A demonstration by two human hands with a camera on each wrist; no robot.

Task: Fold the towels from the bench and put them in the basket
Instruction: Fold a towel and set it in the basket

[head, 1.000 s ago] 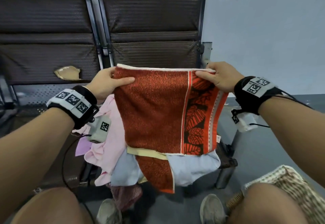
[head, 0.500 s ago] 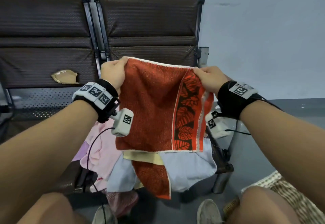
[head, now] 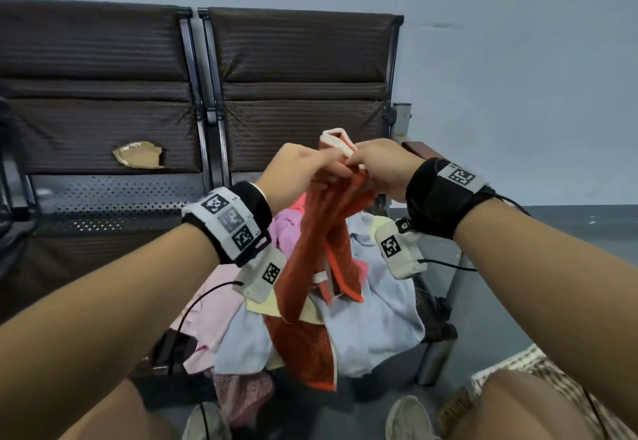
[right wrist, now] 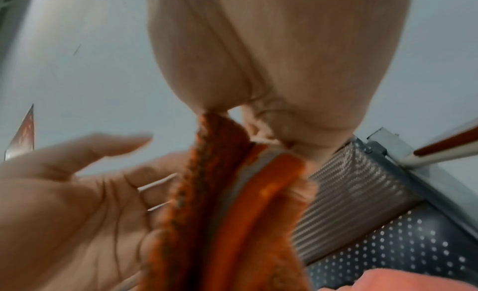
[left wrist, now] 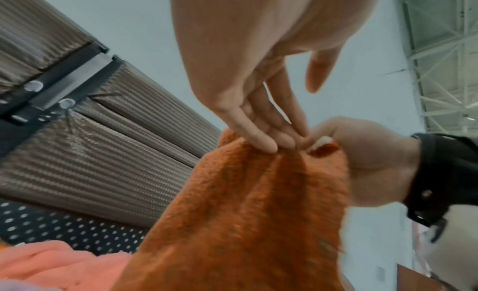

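Since the spread-out hold, you have brought both top corners of the rust-orange terry towel [head: 321, 242] together: your right hand [head: 378, 170] pinches them, your left hand [head: 303, 170] lies straight-fingered against them, towel hanging long-axis down above the bench pile [head: 373, 322].

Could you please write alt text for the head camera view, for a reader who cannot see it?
Two hands meet at the top of an orange towel, the left hand and the right hand pressing its upper corners together so it hangs folded. Below lies a pile of towels in pink, blue and yellow on a dark bench.
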